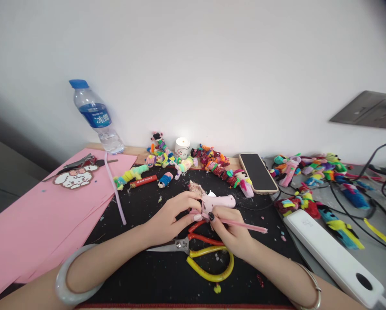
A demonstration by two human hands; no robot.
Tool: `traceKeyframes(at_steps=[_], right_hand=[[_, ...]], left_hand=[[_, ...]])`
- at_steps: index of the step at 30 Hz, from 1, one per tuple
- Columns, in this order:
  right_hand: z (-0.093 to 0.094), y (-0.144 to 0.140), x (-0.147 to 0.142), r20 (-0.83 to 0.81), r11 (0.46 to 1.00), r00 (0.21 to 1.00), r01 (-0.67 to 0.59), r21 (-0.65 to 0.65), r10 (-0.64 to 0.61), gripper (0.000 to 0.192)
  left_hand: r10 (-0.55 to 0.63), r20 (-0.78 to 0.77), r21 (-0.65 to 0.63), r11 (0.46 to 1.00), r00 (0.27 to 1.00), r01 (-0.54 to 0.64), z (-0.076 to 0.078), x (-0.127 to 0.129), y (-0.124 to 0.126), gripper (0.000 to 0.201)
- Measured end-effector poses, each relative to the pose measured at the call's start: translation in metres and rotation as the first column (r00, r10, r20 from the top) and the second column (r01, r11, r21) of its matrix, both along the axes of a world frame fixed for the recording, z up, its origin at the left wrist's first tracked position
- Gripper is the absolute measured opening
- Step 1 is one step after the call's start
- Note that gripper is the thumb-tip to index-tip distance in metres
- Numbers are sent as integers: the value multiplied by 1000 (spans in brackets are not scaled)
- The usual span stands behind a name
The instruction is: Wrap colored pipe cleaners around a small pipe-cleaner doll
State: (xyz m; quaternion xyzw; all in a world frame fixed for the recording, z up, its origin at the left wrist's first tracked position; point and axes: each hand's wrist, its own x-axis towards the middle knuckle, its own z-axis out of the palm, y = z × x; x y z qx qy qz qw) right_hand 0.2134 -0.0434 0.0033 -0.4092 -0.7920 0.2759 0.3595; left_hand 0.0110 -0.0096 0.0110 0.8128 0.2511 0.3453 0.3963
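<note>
Seen from my head camera, I sit at a desk with a black mat in front of me. My left hand and right hand meet at the middle of the mat over a small pink craft piece. My left fingers are curled narrowly, pinching its near end. My right hand is closed around a pink pipe cleaner, whose free end sticks out to the right. The piece looks only partly wrapped, so I judge the work is mid-way. Many finished colourful figures lie along the wall. Red and yellow scissors lie just under my hands, untouched. A phone, a water bottle and pink paper sheets sit further off.
</note>
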Motion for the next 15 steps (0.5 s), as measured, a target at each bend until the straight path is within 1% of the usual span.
traceKeyframes(at_steps=[6, 10, 15], right_hand=[[3, -1, -2, -48, 1000, 999, 24, -8, -25, 36], [2, -1, -2, -73, 999, 997, 36, -37, -39, 34], [2, -1, -2, -134, 998, 991, -12, -65, 4, 31]], left_hand=[[-30, -47, 43, 999, 998, 32, 2, -1, -1, 15], [-53, -108, 72, 996, 993, 61, 1, -2, -2, 18], [-77, -207, 167, 979, 975, 113, 1, -3, -6, 22]])
